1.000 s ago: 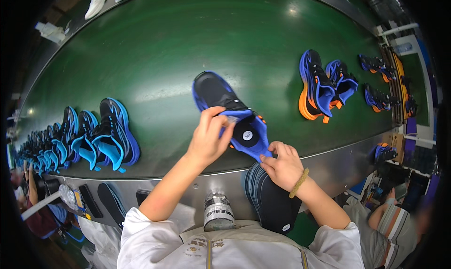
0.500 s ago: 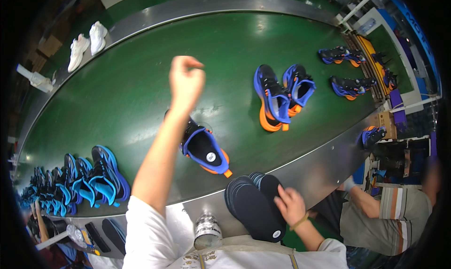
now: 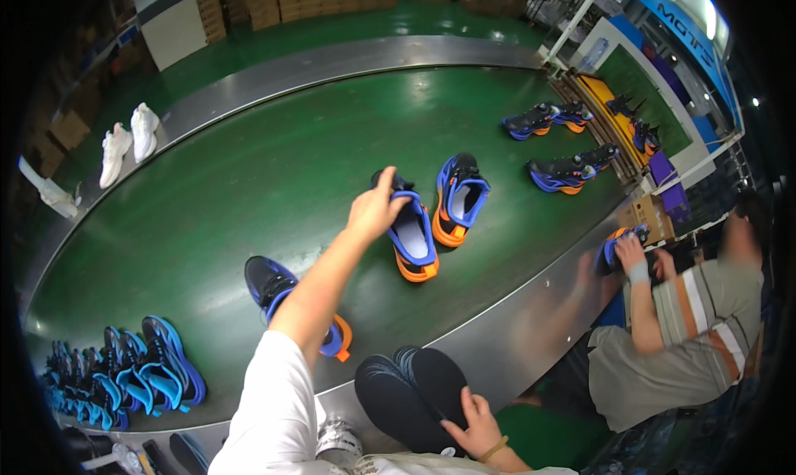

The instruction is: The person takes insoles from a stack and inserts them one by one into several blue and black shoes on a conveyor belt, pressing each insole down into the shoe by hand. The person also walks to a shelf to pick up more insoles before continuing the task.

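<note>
My left hand [image 3: 371, 213] reaches out over the green belt and grips the tongue and collar of a black, blue and orange sneaker [image 3: 412, 233], whose light inside shows. Its mate [image 3: 458, 205] stands just to the right. Another such sneaker [image 3: 269, 283] is partly hidden beneath my left forearm. Near my body, my right hand [image 3: 478, 429] has its fingers closed over the edge of the right-hand pile of black insoles [image 3: 439, 381]. A second pile of insoles [image 3: 385, 396] lies against it on the metal edge.
Blue-black sneakers [image 3: 170, 367] crowd the belt's left end. More orange-soled sneakers [image 3: 560, 172] stand at the right. White shoes [image 3: 128, 147] sit on the far rail. A co-worker [image 3: 663, 334] handles a sneaker at the right. A clear container [image 3: 338, 442] stands by my waist.
My left hand has moved right and come down onto the left sneaker of the pair. The view has shifted, and the co-worker's hand has reached a sneaker. My right hand stays at the insoles.
</note>
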Tool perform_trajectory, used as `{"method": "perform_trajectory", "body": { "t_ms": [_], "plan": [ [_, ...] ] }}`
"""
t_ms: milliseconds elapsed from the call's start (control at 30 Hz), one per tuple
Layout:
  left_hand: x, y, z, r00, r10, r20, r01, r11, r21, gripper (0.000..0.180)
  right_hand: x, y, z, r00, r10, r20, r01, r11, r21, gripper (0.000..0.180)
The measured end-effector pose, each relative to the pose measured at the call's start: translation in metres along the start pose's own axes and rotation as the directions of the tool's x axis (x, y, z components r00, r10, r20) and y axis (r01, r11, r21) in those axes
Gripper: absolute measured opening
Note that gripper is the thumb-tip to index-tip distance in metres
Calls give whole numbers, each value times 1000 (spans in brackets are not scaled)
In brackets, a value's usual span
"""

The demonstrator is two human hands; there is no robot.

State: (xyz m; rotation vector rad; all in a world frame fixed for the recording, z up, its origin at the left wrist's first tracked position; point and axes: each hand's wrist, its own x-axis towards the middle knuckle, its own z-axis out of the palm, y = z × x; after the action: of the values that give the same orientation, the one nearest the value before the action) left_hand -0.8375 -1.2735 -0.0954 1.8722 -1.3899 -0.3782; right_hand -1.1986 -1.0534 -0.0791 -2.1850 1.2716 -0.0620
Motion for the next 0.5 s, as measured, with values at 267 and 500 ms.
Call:
{"method": "perform_trajectory", "body": {
  "t_ms": [267,500],
  "plan": [
    [-79,-42,-29,866,-449,-221,344,854,-389,43,95,-6,-100,915,-300,-269,344,929,135,12],
    [-120,-43,-11,881,-444,-164,299,790,-535,45,201,-78,-100,896,-188,403,76,958,277,24]
  ]
}}
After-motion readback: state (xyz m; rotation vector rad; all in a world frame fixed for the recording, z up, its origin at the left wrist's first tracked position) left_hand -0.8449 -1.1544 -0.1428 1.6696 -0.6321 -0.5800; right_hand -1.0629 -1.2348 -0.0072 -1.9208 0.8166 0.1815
